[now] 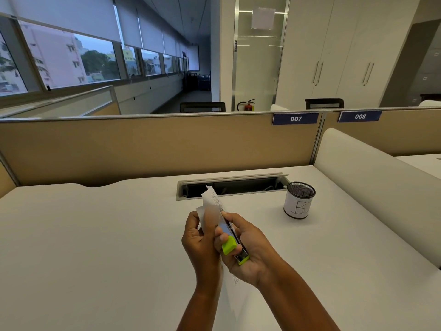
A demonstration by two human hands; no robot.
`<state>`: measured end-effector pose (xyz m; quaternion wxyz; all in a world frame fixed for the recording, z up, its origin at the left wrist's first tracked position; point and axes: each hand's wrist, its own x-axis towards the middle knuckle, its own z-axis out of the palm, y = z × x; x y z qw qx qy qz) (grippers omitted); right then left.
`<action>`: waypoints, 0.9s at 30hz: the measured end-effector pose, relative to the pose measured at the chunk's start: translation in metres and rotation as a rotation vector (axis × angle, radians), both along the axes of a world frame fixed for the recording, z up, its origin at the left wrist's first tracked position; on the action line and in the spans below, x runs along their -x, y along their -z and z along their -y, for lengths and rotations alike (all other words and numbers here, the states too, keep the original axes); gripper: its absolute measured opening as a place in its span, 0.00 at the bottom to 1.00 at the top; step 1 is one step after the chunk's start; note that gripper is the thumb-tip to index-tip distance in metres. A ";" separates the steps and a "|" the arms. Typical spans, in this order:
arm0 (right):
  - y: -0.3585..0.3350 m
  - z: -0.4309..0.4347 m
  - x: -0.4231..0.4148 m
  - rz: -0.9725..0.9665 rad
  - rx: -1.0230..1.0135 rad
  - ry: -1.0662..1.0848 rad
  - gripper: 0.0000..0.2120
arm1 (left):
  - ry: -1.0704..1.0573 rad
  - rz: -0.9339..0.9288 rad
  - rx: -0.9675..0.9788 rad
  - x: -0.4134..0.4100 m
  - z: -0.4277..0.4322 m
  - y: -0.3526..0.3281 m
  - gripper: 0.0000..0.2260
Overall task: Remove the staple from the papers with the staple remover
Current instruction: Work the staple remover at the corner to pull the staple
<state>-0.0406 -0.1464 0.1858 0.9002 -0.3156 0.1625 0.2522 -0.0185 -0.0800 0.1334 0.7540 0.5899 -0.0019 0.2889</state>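
Both hands are raised above the middle of the white counter (95,235). The papers (211,206) are pinched upright in the left hand (202,244), fingers clenched on their lower part; the top edge stands clear above the fingers. The staple remover (232,240), metal with lime-green ends, is grasped in the right hand (248,249), its front end pressed against the papers' right edge. The staple itself cannot be made out. A mesh pen cup (299,200) stands well apart toward the counter's far right edge, beside an open cable slot (232,186).
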 end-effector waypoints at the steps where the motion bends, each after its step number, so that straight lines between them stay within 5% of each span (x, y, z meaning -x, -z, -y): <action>1: -0.001 0.000 0.001 -0.005 -0.020 0.004 0.13 | 0.004 -0.001 0.006 0.001 0.001 -0.001 0.32; 5: -0.002 0.001 0.003 -0.018 -0.066 0.022 0.13 | 0.033 -0.002 0.041 0.002 0.002 -0.003 0.22; 8: -0.001 0.001 0.005 -0.040 -0.130 0.026 0.13 | 0.034 -0.038 0.030 0.001 0.002 -0.010 0.01; 12: 0.002 0.005 0.003 -0.003 -0.136 0.000 0.13 | 0.013 -0.042 -0.018 0.001 0.001 -0.021 0.11; 16: 0.001 0.013 -0.001 0.137 0.106 -0.053 0.13 | 0.027 -0.116 0.009 -0.002 -0.003 -0.022 0.02; 22: -0.020 0.035 -0.009 0.562 0.825 -0.053 0.12 | 0.102 -0.212 0.031 -0.002 -0.009 -0.025 0.06; 27: -0.025 0.037 -0.013 0.649 1.005 -0.112 0.10 | 0.141 -0.231 0.001 0.003 -0.005 -0.030 0.07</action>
